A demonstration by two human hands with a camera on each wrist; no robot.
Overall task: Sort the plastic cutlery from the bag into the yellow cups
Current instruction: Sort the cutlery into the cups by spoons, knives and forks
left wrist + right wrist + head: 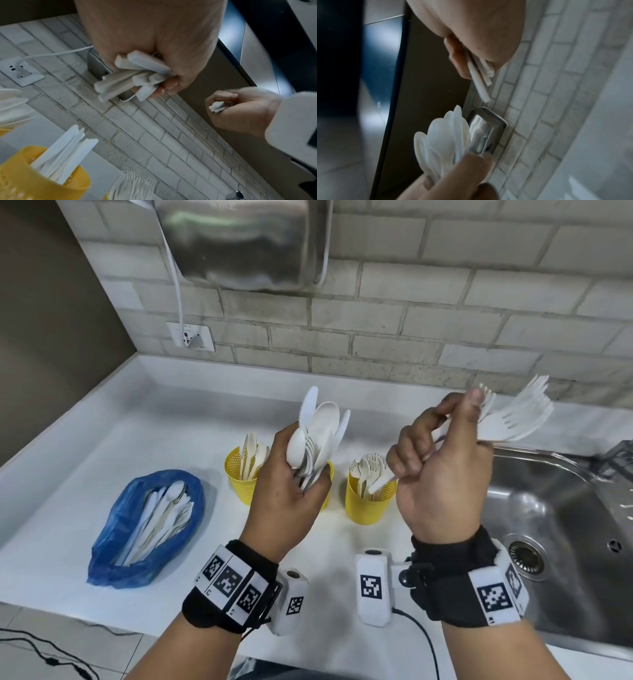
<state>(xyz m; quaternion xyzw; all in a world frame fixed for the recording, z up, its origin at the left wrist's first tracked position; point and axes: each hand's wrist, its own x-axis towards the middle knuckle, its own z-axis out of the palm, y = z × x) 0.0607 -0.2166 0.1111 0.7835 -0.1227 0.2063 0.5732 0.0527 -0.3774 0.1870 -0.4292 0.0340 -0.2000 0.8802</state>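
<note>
My left hand (301, 484) is raised above the counter and grips a mixed bundle of white spoons and knives (318, 433) by the handles (130, 77). My right hand (445, 446) holds several white forks (513, 419), tines pointing right, their handle ends (481, 78) sticking out below the palm. Three yellow cups stand behind the hands: one with spoons (236, 477), a middle one with knives (34, 182) mostly hidden by my left hand, and one with forks (366, 505). The blue bag (113, 542) lies at the left with more cutlery in it.
A steel sink (548, 508) is set into the white counter (102, 446) on the right. A metal dispenser (246, 244) hangs on the tiled wall, its cord plugged into a socket (191, 337). The counter's front edge runs just under my wrists.
</note>
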